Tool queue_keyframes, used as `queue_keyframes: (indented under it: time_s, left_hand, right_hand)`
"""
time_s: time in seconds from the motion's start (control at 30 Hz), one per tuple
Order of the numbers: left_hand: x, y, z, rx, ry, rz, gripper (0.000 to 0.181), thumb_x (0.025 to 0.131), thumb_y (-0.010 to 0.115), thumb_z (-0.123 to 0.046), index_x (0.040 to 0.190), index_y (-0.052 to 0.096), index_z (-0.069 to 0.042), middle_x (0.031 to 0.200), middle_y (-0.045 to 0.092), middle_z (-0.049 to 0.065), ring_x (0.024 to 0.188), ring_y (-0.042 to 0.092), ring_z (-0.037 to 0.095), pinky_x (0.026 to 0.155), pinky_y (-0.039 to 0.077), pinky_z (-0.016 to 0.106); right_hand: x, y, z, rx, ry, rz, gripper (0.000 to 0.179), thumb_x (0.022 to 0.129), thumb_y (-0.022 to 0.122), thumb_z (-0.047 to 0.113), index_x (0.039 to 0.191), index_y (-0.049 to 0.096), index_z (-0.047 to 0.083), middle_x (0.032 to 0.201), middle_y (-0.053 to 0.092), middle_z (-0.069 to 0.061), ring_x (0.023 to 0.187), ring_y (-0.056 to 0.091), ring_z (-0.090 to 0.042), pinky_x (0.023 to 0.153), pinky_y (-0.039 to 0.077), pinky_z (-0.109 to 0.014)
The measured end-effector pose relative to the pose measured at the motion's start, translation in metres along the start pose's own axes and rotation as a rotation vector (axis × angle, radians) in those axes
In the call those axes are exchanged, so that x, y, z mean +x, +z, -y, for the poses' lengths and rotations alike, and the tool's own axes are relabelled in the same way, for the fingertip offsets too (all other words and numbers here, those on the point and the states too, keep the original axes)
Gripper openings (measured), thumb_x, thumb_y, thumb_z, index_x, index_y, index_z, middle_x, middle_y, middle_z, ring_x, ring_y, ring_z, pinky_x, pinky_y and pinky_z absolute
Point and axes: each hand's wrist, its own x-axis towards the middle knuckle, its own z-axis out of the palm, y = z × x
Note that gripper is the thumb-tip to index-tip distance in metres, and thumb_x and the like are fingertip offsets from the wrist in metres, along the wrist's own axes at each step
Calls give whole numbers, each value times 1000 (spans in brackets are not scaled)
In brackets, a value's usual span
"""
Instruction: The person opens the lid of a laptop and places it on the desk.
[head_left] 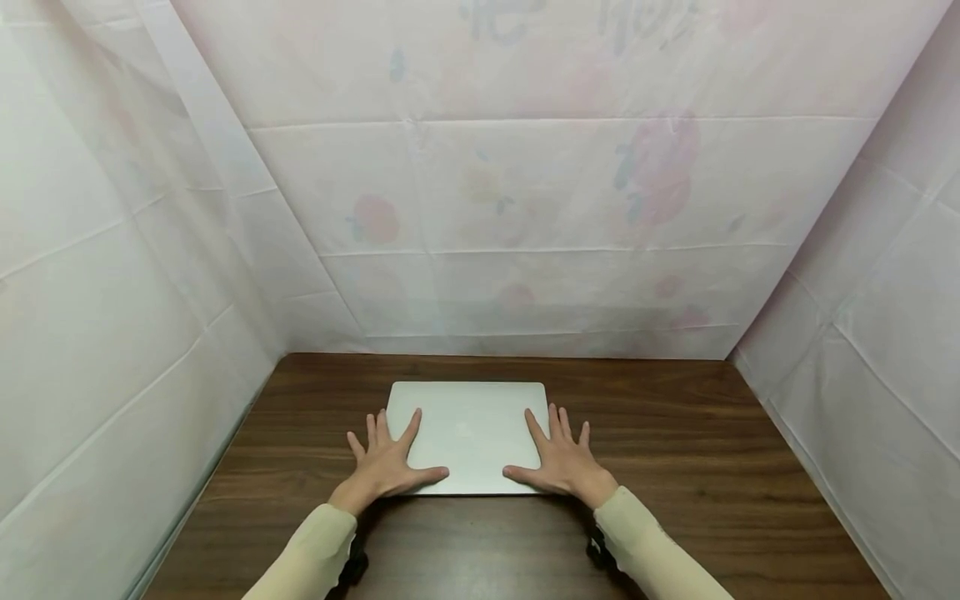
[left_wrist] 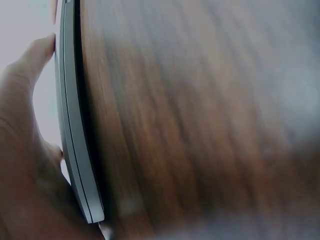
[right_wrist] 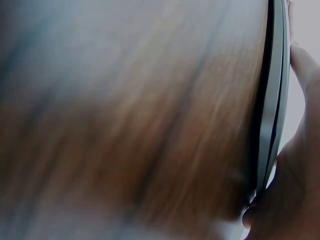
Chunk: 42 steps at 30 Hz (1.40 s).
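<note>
Lying between the two hands, a closed silver laptop (head_left: 472, 417) has its seamed front edge toward the person, just beside both thumbs. The left hand (head_left: 386, 467) is spread, its fingers fanned apart and fairly straight, thumb and forefinger over the near left corner of the lid and the remaining fingers reaching out around the left edge. The right hand (head_left: 564, 462) mirrors it at the opposite corner, digits likewise apart, with thumb and forefinger over the lid. Both wrist views show a thumb against the lid and a dark band under the laptop; whether any fingertip supports it from beneath I cannot tell. Below and around both hands spreads a dark wood-grain table (head_left: 675, 442). Behind each hand comes a pale sleeve (head_left: 303, 554), with a black device (head_left: 352, 567) under the wrist. Well beyond the fingertips hangs a whitish cloth (head_left: 525, 192) with faded fruit prints.
</note>
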Motion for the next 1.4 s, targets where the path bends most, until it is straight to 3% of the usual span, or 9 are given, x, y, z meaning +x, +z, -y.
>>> queue_keyframes:
  time_s: [0.4, 0.63, 1.4]
  left_hand:
    - [-3, 3, -13, -6, 27, -35, 120, 73, 68, -85, 166, 24, -23, 163, 1, 44, 150, -10, 63, 109, -12, 84]
    - [-2, 8, -18, 12, 16, -12, 121, 72, 64, -88, 166, 20, -27, 164, -2, 41, 151, -13, 61, 111, -12, 82]
    - [-4, 20, -35, 2, 29, -56, 122, 69, 67, -89, 165, 25, -27, 164, 2, 42, 151, -12, 61, 112, -10, 81]
  right_hand:
    - [-6, 0, -9, 3, 8, 10, 111, 83, 51, 88, 167, 16, 25, 171, 4, -27, 159, 3, -46, 115, 1, -81]
    - [-10, -1, -16, 2, 9, 13, 110, 83, 52, 87, 167, 16, 25, 171, 3, -27, 158, 3, -47, 114, 1, -82]
    - [-21, -7, -29, -7, 49, 20, 113, 80, 53, 89, 167, 16, 27, 172, 2, -24, 158, 2, -47, 114, 0, -82]
